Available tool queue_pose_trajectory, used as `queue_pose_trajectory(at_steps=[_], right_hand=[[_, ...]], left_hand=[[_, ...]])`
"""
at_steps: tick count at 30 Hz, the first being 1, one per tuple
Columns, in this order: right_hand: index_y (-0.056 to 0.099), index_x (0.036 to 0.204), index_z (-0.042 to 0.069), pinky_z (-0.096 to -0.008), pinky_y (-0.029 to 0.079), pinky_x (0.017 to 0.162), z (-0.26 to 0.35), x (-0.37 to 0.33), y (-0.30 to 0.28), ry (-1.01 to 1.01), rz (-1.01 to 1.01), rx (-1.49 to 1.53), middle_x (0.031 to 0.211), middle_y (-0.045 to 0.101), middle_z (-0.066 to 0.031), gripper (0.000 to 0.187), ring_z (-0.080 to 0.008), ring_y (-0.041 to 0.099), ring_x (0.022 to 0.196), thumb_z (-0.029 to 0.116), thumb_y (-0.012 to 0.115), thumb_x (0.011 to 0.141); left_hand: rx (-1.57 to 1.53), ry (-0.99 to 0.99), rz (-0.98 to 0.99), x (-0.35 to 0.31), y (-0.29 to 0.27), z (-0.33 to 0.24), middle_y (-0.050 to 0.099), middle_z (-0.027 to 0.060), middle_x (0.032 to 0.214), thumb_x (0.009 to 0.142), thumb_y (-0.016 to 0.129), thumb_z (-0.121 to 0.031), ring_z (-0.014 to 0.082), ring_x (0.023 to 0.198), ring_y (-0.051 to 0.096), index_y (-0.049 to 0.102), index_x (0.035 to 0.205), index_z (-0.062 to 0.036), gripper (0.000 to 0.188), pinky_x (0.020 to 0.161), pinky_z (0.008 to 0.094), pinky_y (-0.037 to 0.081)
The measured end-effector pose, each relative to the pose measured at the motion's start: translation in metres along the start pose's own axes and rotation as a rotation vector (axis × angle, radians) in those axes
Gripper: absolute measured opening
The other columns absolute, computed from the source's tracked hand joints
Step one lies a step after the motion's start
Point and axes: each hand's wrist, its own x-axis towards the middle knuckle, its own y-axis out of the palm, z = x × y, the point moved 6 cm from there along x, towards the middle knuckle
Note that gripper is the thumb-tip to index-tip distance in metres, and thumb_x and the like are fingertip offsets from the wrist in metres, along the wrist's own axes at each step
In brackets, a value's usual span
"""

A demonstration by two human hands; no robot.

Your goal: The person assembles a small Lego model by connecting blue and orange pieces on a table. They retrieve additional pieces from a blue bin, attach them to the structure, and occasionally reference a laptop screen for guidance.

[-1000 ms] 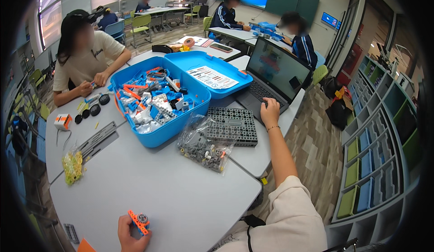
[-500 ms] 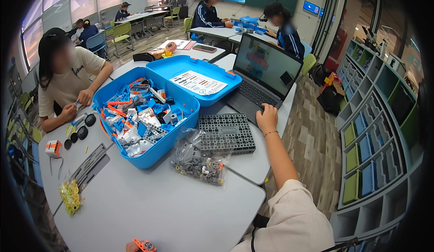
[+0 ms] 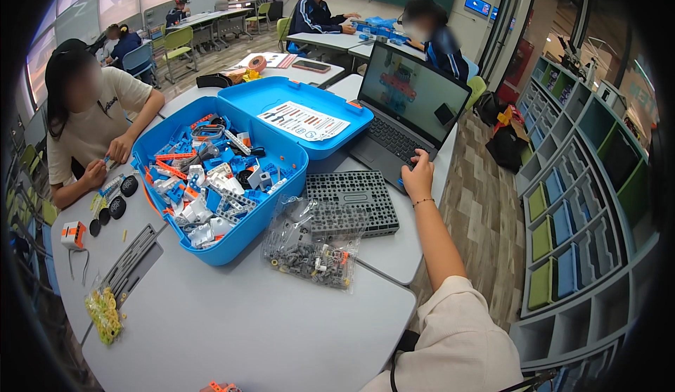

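My right hand (image 3: 418, 174) is at the near right edge of the laptop (image 3: 394, 135), its index finger stretched toward the keyboard. A small blue piece (image 3: 401, 181) shows by its thumb, apparently gripped by the other fingers. An orange building piece (image 3: 223, 387) pokes up at the bottom edge; my left hand, on it, is almost wholly cut off. Left of the laptop stands an open blue bin (image 3: 232, 248) full of white, blue and orange building parts, its lid (image 3: 239, 97) lying behind. Nearer are a dark grey studded block (image 3: 383, 213) and a clear bag of grey parts (image 3: 309, 258).
On the left sits a person (image 3: 91, 118) handling a small part. Black wheels (image 3: 117, 206), a white-and-orange box (image 3: 73, 235), grey rods (image 3: 130, 258) and a bag of yellow-green pieces (image 3: 104, 315) lie on the table (image 3: 260, 329). Shelves (image 3: 562, 230) stand right.
The orange piece and my left hand have sunk mostly below the bottom edge. My right index finger has lifted and straightened at the keyboard. The view has shifted slightly.
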Motion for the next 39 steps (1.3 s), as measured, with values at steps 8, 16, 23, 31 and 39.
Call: queue_pose_trajectory(at_steps=[8,16,23,31,39], right_hand=[[0.056,0.114,0.007,-0.0399,0.045,0.088,0.008,-0.001,-0.003,0.031,0.069,-0.086,0.098,0.064,-0.0082,0.040,-0.0284,0.054,0.100,0.014,0.060,0.074],[0.057,0.111,0.008,-0.0398,0.046,0.087,0.008,0.000,-0.002,0.012,0.065,-0.104,0.097,0.065,-0.0075,0.037,-0.0283,0.054,0.099,0.014,0.059,0.075],[0.058,0.110,0.009,-0.0423,0.041,0.093,0.016,0.000,-0.004,-0.074,0.078,-0.146,0.102,0.064,-0.0066,0.035,-0.0279,0.054,0.102,0.019,0.061,0.076],[0.056,0.128,0.021,-0.0633,0.015,0.108,0.058,0.019,0.052,-0.360,0.491,-0.070,0.137,0.047,-0.0099,0.043,-0.0286,0.036,0.131,0.043,0.048,0.092],[0.062,0.122,0.021,-0.0653,0.012,0.108,0.058,0.020,0.059,-0.353,0.568,-0.058,0.132,0.051,-0.0083,0.039,-0.0276,0.037,0.130,0.042,0.043,0.095]], left_hand=[[0.368,0.300,0.055,-0.012,0.026,-0.076,0.056,0.0142,0.108,0.072,0.077,-0.017,0.0298,0.104,0.053,0.058,0.109,-0.0016,0.045,0.095,0.0399,0.042],[0.440,0.346,0.119,-0.008,0.032,-0.085,0.054,0.0153,0.115,0.072,0.077,-0.017,0.0294,0.109,0.052,0.056,0.115,0.0003,0.051,0.098,0.0393,0.041],[0.406,0.310,0.113,-0.009,0.028,-0.075,0.053,0.0153,0.115,0.073,0.077,-0.019,0.0293,0.109,0.052,0.056,0.116,0.0003,0.052,0.098,0.0394,0.041],[0.388,0.290,0.103,-0.011,0.026,-0.068,0.053,0.0154,0.114,0.073,0.077,-0.021,0.0292,0.109,0.052,0.055,0.117,0.0004,0.053,0.098,0.0396,0.041],[0.421,0.304,0.097,-0.009,0.028,-0.075,0.053,0.0154,0.114,0.073,0.076,-0.022,0.0293,0.108,0.052,0.055,0.117,0.0005,0.054,0.098,0.0401,0.041]])
